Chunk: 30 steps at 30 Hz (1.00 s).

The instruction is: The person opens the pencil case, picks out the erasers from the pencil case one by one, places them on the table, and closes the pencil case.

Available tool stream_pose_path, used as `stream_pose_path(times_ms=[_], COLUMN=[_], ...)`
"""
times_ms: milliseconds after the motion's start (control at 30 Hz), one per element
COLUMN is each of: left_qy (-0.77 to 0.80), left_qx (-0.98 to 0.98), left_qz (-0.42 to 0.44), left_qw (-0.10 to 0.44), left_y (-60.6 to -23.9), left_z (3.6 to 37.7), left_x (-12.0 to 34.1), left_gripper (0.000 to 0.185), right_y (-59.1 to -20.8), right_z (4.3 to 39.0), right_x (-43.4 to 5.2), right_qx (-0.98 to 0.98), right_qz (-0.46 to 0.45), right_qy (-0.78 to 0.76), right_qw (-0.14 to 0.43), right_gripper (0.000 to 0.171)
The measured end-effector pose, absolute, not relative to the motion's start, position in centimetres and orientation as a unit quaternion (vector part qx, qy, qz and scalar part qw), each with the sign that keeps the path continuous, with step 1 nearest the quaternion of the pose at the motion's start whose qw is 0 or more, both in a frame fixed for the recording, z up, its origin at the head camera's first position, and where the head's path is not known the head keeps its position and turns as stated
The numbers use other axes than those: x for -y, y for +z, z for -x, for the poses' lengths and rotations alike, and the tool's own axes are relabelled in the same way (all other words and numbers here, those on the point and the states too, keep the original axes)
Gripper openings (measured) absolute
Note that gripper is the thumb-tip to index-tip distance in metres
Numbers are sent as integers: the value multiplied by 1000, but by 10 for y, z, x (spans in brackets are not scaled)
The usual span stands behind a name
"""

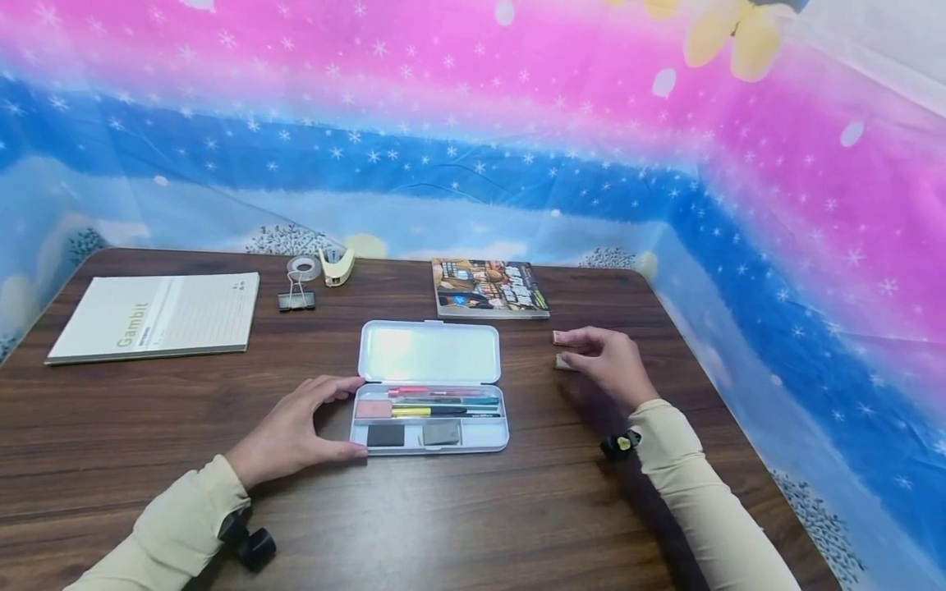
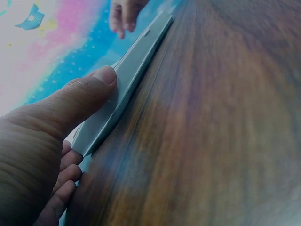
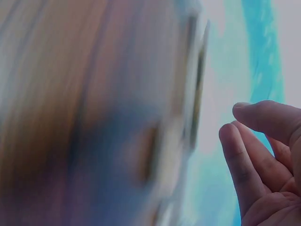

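Pencil case (image 1: pixel 430 386), lid open, between our hands on the table (image 1: pixel 473 509). Left hand (image 1: pixel 291 431) braces its left edge, thumb and fingers spread wide. Right hand (image 1: pixel 609 361), fingers loosely extended, hovers over two small erasers (image 1: pixel 563 349) just right of the case.
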State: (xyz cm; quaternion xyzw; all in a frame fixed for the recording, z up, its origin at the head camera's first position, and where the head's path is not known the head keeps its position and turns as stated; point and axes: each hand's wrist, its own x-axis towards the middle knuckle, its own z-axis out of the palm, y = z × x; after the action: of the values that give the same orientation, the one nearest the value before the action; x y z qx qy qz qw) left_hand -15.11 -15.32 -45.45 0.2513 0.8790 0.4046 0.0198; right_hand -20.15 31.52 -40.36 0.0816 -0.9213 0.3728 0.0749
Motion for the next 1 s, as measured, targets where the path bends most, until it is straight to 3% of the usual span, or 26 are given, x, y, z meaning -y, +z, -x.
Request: stream_pose_path(times_ms=[333,500,767,1000], left_qy=[403,403,408,409], left_qx=[-878,-877,-875,-875], left_qz=[-260,-263,-261,-258], left_qw=[10,3,2,15], left_y=[-456,-456,-456,-455], left_z=[153,152,150,150], left_x=[153,154,154,153], left_gripper=[90,88,87,88], right_y=[-387,-393,-402,-404], right_z=[178,178,183,189], right_x=[-172,-125,-92,-94], right_qx=[895,888,895,896], right_qz=[-259,-323,-364,-356], right_qy=[360,316,235,238], right_qw=[-48,-80,-106,-119], right_gripper=[20,19,14,16])
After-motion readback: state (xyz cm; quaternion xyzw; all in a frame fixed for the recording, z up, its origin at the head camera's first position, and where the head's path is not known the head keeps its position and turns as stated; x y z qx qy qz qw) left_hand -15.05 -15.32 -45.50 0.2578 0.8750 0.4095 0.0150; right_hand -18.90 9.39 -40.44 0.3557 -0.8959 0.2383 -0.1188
